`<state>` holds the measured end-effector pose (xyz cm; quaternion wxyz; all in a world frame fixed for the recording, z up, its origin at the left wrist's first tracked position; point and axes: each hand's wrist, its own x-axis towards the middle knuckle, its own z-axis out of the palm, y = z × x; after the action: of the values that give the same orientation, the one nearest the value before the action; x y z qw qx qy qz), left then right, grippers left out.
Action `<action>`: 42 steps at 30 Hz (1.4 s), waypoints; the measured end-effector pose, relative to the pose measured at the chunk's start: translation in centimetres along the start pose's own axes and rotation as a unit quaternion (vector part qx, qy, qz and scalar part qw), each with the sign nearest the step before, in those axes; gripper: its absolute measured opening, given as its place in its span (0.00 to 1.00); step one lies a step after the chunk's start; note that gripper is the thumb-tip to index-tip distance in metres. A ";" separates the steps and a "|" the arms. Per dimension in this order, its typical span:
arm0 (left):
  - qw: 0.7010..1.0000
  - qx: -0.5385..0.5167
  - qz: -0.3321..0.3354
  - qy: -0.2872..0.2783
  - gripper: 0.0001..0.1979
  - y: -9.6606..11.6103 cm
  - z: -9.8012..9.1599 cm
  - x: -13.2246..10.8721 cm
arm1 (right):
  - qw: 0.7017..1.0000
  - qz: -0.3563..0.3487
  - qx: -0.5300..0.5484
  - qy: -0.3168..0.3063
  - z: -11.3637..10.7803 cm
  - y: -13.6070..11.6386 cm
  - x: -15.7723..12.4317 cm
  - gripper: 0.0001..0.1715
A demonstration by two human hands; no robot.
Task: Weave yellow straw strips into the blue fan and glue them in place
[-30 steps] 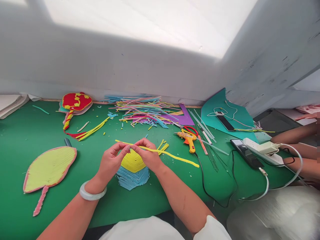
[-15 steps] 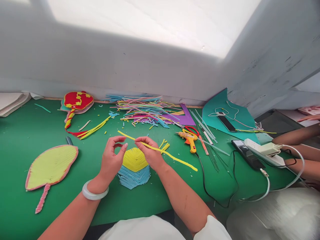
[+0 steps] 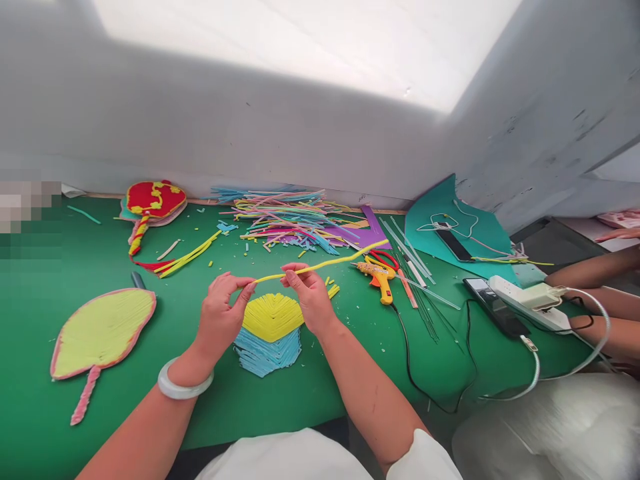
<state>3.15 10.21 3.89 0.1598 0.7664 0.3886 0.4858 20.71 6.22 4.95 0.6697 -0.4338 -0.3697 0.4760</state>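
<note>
A long yellow pipe cleaner (image 3: 330, 264) stretches between my two hands above the table. My left hand (image 3: 223, 313) pinches its left end between thumb and forefinger. Farther along, my right hand (image 3: 309, 298) is closed on it, with the free length rising to the upper right. Beneath my hands lies a flat piece of pipe cleaners in a V pattern, its upper part yellow (image 3: 273, 319) and its lower part blue (image 3: 270, 353). Several short yellow ends (image 3: 333, 289) stick out to its right.
A leaf-shaped fan (image 3: 105, 333) lies left, a red fan (image 3: 156, 200) behind it. Loose pipe cleaners (image 3: 285, 213) are heaped at the back. Right of my hands are a glue gun (image 3: 379, 279), a phone (image 3: 493, 310) and a power strip (image 3: 530, 303). A co-worker's arms (image 3: 595, 293) rest far right.
My left hand has taken hold of the pipe cleaner's end. The strip's free part has swung from pointing lower right to upper right, and my right hand's grip has turned.
</note>
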 end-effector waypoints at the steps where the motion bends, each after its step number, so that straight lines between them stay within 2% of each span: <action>1: 1.000 -0.004 -0.019 0.001 0.13 0.1 -0.1 0.0 | 1.000 0.008 -0.001 -0.010 0.0 0.2 0.0 0.23; 3: 0.997 -0.011 -0.070 0.001 0.14 0.5 -0.2 0.0 | 0.998 0.024 -0.034 -0.041 0.2 0.5 -0.2 0.24; 5: 0.991 -0.020 -0.134 -0.006 0.15 0.9 -0.4 0.1 | 0.991 -0.001 -0.117 -0.065 0.4 0.9 -0.6 0.17; 7: 0.982 -0.032 -0.185 -0.018 0.16 1.2 -0.6 0.2 | 0.971 -0.088 -0.210 -0.075 0.6 1.1 -0.9 0.09; 10: 0.975 -0.061 -0.210 -0.026 0.19 1.6 -0.6 0.2 | 0.933 -0.208 -0.286 -0.064 0.7 1.0 -1.1 0.11; 15: 0.976 -0.083 -0.197 -0.041 0.18 1.7 -0.3 0.0 | 0.909 -0.217 -0.357 -0.014 0.6 0.4 -1.3 0.08; 19: 0.980 -0.079 -0.175 -0.059 0.17 1.6 -0.2 -0.1 | 0.869 -0.292 -0.400 0.017 0.4 0.8 -1.6 0.09; 24: 0.981 -0.081 -0.160 -0.075 0.17 1.5 0.1 -0.2 | 0.830 -0.327 -0.452 0.005 0.1 1.6 -1.8 0.15; 29: 0.985 -0.068 -0.136 -0.084 0.16 1.1 0.3 -0.3 | 0.778 -0.370 -0.508 0.001 0.4 0.8 -2.0 0.20; 31: 0.987 -0.067 -0.115 -0.084 0.16 0.8 0.5 -0.4 | 0.760 -0.388 -0.522 -0.008 0.6 0.4 -1.9 0.19; 34: 0.990 -0.068 -0.095 -0.080 0.15 0.3 0.7 -0.5 | 0.755 -0.396 -0.522 -0.033 0.8 0.2 -1.7 0.15; 38: 0.991 -0.064 -0.089 -0.075 0.15 0.0 0.8 -0.6 | 0.768 -0.356 -0.528 -0.067 0.7 0.4 -1.7 0.13; 42: 0.992 -0.064 -0.079 -0.076 0.16 0.4 0.6 -0.4 | 0.767 -0.336 -0.545 -0.034 0.4 0.6 -1.5 0.11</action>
<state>3.80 9.78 3.60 0.2753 0.7563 0.4028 0.4359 19.72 5.01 4.43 0.4245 -0.5575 -0.7119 -0.0463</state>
